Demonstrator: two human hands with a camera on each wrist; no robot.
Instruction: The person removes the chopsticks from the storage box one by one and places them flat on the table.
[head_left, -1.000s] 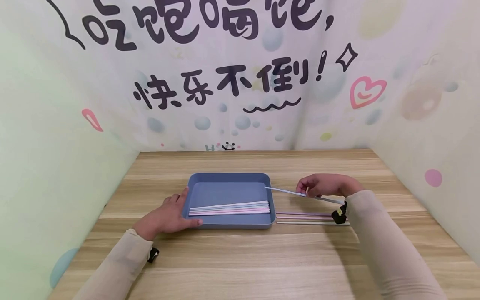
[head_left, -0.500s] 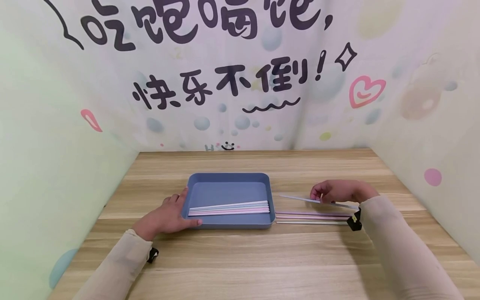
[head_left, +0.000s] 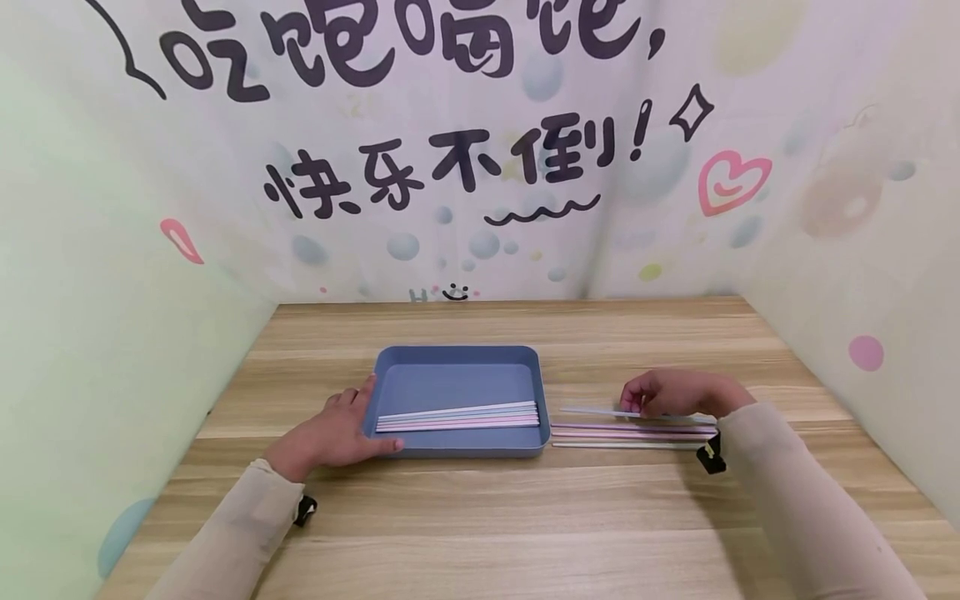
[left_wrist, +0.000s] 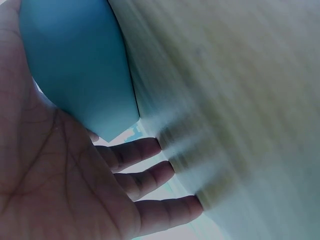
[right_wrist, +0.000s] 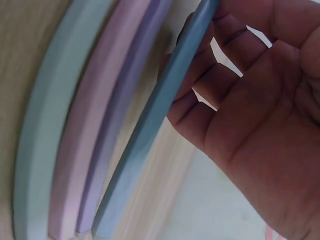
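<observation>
My left hand rests against the left end of a blue-grey tray, its fingers fairly straight and the thumb over the front corner. In the left wrist view the tray's outer wall lies by the palm. Several pale chopsticks lie along the tray's front side. To the right of the tray, my right hand pinches a blue chopstick. The right wrist view has this blue chopstick beside a purple chopstick, a pink chopstick and a mint-green chopstick on the table.
The wooden table carries the tray and the chopsticks. A printed cloth backdrop rises behind its far edge, and pale walls stand at the left and right.
My right hand has moved right and toward me with the blue chopstick, which is now lower and nearly parallel to the row beside the tray. The left hand and tray stay in place.
</observation>
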